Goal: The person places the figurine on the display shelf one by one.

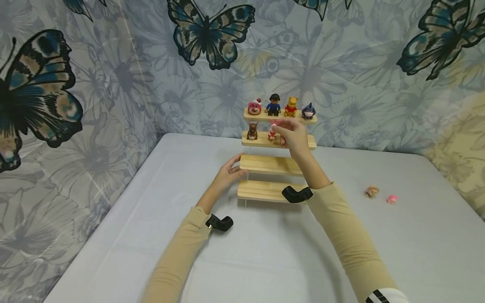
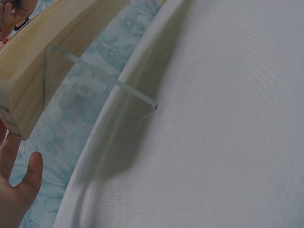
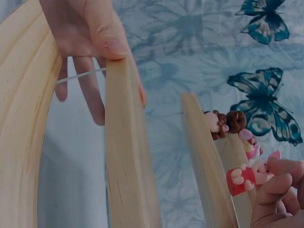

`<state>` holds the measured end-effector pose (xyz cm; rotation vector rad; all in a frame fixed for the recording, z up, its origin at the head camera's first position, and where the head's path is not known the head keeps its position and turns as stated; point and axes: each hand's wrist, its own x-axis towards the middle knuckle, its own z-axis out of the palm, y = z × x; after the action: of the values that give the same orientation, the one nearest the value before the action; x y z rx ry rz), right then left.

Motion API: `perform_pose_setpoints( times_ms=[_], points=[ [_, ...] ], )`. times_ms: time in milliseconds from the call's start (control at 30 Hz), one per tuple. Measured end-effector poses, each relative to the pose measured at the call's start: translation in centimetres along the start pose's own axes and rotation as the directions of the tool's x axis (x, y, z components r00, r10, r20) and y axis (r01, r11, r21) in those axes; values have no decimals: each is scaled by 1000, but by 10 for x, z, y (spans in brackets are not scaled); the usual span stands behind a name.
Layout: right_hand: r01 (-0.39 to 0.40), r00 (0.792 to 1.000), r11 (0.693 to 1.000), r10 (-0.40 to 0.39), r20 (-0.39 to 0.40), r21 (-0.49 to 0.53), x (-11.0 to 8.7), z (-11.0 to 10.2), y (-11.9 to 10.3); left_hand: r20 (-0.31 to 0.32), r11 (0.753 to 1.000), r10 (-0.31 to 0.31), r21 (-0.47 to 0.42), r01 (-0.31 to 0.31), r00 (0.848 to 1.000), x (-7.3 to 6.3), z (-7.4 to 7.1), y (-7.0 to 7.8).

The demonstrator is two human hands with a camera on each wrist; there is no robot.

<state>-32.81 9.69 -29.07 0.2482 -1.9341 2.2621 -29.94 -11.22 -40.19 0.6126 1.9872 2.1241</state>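
Note:
My right hand [image 1: 291,134] pinches a small pink piglet figurine [image 1: 272,130] by its head, over the second tier from the top of a stepped wooden shelf [image 1: 270,164]. In the right wrist view the piglet [image 3: 247,178] shows a red base; whether it touches the board cannot be seen. A brown long-eared figurine [image 1: 252,131] sits to the left on that same tier. At the left end of the third tier is my left hand [image 1: 227,174]. Its thumb rests on the board's end, with the fingers extended, as the right wrist view shows.
Along the top tier stand a pink bear [image 1: 254,107], a dark-haired toy person [image 1: 273,105], a yellow bear [image 1: 291,107] and a blue-grey donkey [image 1: 308,111]. A brown figurine [image 1: 371,192] and a pink one [image 1: 392,199] lie on the white-covered table [image 1: 417,252] at right. Clear supports carry the boards.

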Motion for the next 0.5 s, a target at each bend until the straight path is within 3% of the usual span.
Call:
perform_pose_setpoints(
  times_ms=[233,333,500],
  points=[
    [-30,1000,998,30,-1,-56,4,4,1,10,1000,1,30,-2,1000,-9,5,21],
    [-47,999,996,47,2,-78,5,3,3,19,1000,7,8,-7,1000,-9,3,17],
    [-48,999,994,49,4,-97,6,4,5,-1,999,32,-10,-32,999,-1,-2,-1]
  ],
)
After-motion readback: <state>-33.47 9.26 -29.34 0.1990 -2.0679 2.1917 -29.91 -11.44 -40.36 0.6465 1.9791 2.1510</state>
